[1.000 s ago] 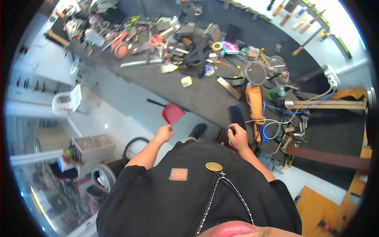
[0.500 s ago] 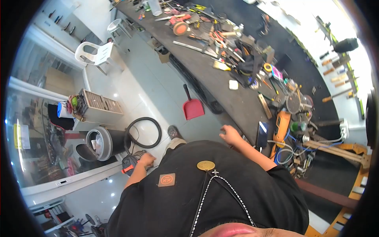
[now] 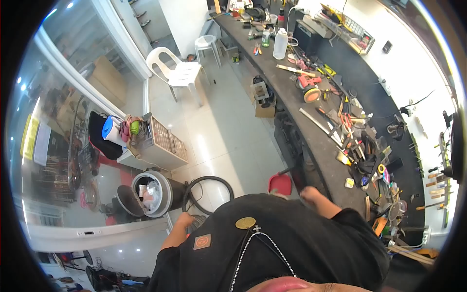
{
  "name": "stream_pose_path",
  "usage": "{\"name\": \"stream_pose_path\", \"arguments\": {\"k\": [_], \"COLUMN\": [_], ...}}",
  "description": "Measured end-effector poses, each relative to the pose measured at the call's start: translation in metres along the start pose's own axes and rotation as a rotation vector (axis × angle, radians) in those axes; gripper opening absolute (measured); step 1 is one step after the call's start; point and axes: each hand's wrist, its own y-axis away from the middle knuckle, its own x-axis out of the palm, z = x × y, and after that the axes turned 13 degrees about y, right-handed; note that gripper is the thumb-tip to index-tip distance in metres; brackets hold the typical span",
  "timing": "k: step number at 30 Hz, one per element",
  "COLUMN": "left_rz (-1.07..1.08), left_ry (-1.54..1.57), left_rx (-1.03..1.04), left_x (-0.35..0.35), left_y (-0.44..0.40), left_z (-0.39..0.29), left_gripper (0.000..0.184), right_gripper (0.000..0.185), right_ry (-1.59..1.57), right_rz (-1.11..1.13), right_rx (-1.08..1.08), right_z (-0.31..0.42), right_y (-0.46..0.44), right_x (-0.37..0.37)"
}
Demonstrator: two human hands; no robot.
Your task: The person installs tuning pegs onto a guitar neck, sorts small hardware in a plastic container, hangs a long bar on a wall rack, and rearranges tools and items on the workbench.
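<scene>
My left hand (image 3: 184, 221) hangs low at my left side, near the black hose (image 3: 228, 187) on the floor; its fingers are too small to make out. At my right side, my right hand (image 3: 310, 194) is blurred by motion, close to the workbench edge and just right of the red dustpan (image 3: 280, 184). The dustpan lies on the floor, its dark handle pointing toward the bench. Neither hand visibly touches an object.
The long dark workbench (image 3: 318, 141) curves along the right, covered with tools. A bin (image 3: 168, 194) with an open lid stands at left, beside a drawer cabinet (image 3: 165, 141). Farther on are a white chair (image 3: 182, 73), a stool (image 3: 208, 43) and a cardboard box (image 3: 265, 109).
The view has turned left, bringing more floor, the chair and the far bench into sight. My right hand has moved away from beside the phone; my left hand is lower at my side.
</scene>
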Motion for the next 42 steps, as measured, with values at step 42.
{"name": "stream_pose_path", "arguments": {"k": [42], "left_rz": [0.155], "left_ry": [-0.284], "left_rx": [0.172], "left_x": [-0.633], "left_y": [-0.601], "left_z": [-0.513], "left_gripper": [0.043], "right_gripper": [0.033], "right_ry": [-0.082], "right_rz": [-0.264], "right_rx": [0.233], "right_z": [0.592], "right_y": [-0.61], "right_x": [-0.508]}}
